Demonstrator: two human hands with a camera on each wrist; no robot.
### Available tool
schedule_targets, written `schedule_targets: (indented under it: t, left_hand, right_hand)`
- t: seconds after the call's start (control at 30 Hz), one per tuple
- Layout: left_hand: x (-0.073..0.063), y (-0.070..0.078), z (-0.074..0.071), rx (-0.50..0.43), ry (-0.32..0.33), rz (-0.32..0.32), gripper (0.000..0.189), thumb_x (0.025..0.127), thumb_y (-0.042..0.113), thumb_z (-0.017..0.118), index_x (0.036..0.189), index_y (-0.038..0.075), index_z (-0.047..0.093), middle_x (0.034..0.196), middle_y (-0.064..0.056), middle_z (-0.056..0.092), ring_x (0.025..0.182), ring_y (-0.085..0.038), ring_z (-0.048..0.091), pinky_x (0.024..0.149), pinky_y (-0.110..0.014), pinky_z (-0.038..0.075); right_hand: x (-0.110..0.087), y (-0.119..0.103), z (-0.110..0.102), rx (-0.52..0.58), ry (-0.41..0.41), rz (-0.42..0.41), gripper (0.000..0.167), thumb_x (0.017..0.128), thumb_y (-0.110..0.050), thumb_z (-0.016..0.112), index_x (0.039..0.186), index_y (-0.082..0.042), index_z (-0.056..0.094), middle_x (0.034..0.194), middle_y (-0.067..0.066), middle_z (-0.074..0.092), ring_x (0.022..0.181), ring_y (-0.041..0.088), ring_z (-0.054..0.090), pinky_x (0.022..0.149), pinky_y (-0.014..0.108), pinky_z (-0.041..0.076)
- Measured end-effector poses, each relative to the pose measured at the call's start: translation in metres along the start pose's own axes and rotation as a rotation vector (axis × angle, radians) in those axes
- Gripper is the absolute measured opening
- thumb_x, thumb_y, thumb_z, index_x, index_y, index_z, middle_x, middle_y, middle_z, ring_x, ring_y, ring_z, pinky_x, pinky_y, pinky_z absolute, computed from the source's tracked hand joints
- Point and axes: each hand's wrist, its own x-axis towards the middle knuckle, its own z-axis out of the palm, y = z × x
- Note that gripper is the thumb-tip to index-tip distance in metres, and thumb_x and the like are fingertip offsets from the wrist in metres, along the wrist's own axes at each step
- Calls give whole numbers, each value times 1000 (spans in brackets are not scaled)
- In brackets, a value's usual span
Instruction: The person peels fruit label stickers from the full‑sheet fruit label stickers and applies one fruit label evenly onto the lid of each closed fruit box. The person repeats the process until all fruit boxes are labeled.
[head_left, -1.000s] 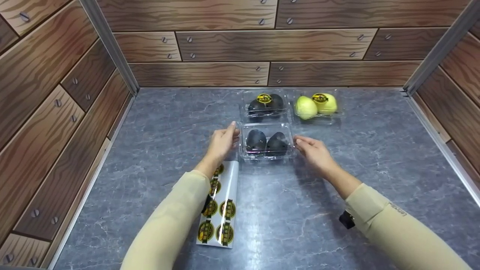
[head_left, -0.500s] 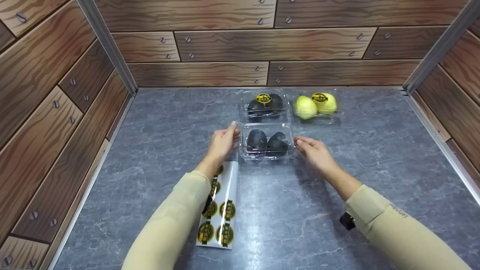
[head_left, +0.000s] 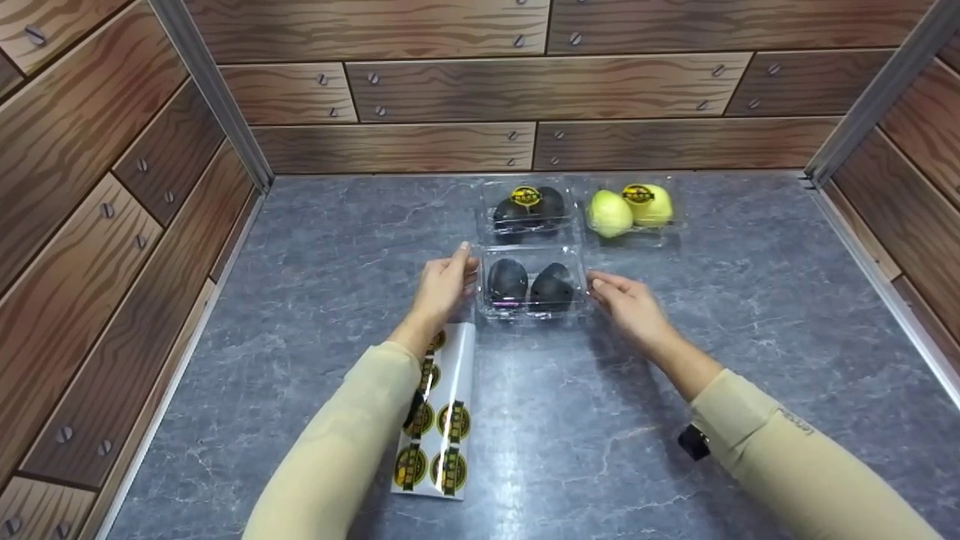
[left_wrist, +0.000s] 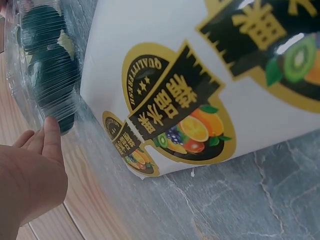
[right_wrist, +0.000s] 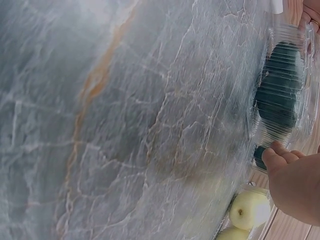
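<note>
In the head view, a clear plastic clamshell box (head_left: 532, 307) with two dark avocados (head_left: 508, 280) inside sits mid-table. My left hand (head_left: 441, 285) holds its left side, the thumb pointing away along the edge. Opposite, my right hand (head_left: 628, 304) pinches the right edge between thumb and fingers. Both wrist views show fingertips against the box's ribbed wall, with the fingers only slightly bent. No sticker shows on this box's lid. Below my left wrist lies a white sheet of round black-and-gold fruit stickers (head_left: 454, 420), partly covered by the forearm.
Behind the held box stands another clear box of avocados (head_left: 551, 206) bearing a round sticker. To its right, a stickered box contains two yellow-green pears (head_left: 611, 214). Wood-patterned walls (head_left: 442, 142) enclose the grey marbled table (head_left: 337, 240) at the back and sides.
Both hands stay at the box's sides. The avocados inside have shifted slightly left within it. The view has drifted a little; the other boxes and the sticker sheet keep their places.
</note>
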Motion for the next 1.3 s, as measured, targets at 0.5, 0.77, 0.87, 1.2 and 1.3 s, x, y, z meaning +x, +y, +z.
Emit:
schedule_targets:
  t: [0.5, 0.77, 0.87, 1.2, 1.3]
  left_hand:
    - [-2, 1, -2, -5, -14, 7, 57, 113, 38, 49, 132, -13, 65, 134, -28, 65, 127, -37, 67, 103, -44, 57]
    - [-4, 2, -5, 15, -27, 5, 55, 113, 38, 50, 135, -10, 65, 138, -25, 66, 128, -35, 66, 107, -45, 55]
    - [-5, 4, -8, 58, -16, 23, 53, 112, 38, 53, 136, -8, 66, 138, -25, 67, 128, -35, 66, 106, -47, 55]
    - [-5, 4, -40, 423, -45, 160, 36, 103, 27, 69, 124, -1, 75, 111, -16, 78, 102, -27, 74, 90, -36, 60]
    - [-8, 5, -52, 532, -98, 182, 40, 101, 28, 70, 127, -3, 74, 118, -17, 77, 110, -30, 72, 99, -41, 57]
  right_hand:
    - [-2, -1, 0, 59, -4, 3, 45, 113, -11, 43, 153, 11, 44, 155, 29, 48, 146, 37, 48, 115, 29, 44]
    - [-3, 0, 1, -29, 20, -28, 46, 113, -16, 47, 154, 6, 48, 156, 25, 51, 144, 35, 50, 119, 38, 42]
    - [-4, 1, 1, -68, 35, -47, 47, 113, -17, 48, 153, 6, 49, 156, 24, 51, 143, 35, 50, 120, 42, 40]
    - [-16, -3, 4, -131, 242, -157, 39, 108, -15, 59, 139, 7, 63, 137, 25, 66, 121, 32, 65, 96, 20, 50]
    - [-23, -7, 8, -133, 333, -214, 33, 105, -13, 64, 131, 7, 69, 127, 24, 72, 108, 25, 70, 87, 14, 51]
